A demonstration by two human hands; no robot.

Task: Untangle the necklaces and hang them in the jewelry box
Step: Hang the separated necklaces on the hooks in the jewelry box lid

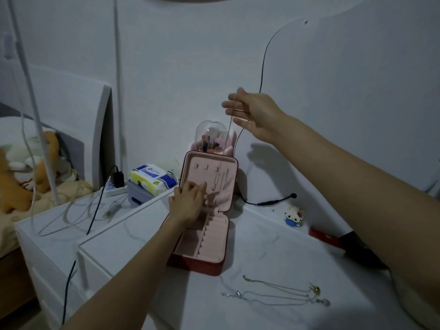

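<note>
A thin necklace chain (230, 122) hangs from my raised right hand (256, 115), pinched near its top, and runs down toward the lid of the jewelry box (209, 210), which stands open near the back edge of the white surface (262, 246). My left hand (188, 201) rests on the lid's pink lining, fingers loosely bent beside a small pendant (213, 187) already hanging there; I cannot tell whether it pinches anything. Two more necklaces (281, 294) lie crossed near the front edge. I judge the step is hooking this chain: keep it taut and plumb, steady the lid, and guide the chain onto a free hook without snagging the pendant
</note>
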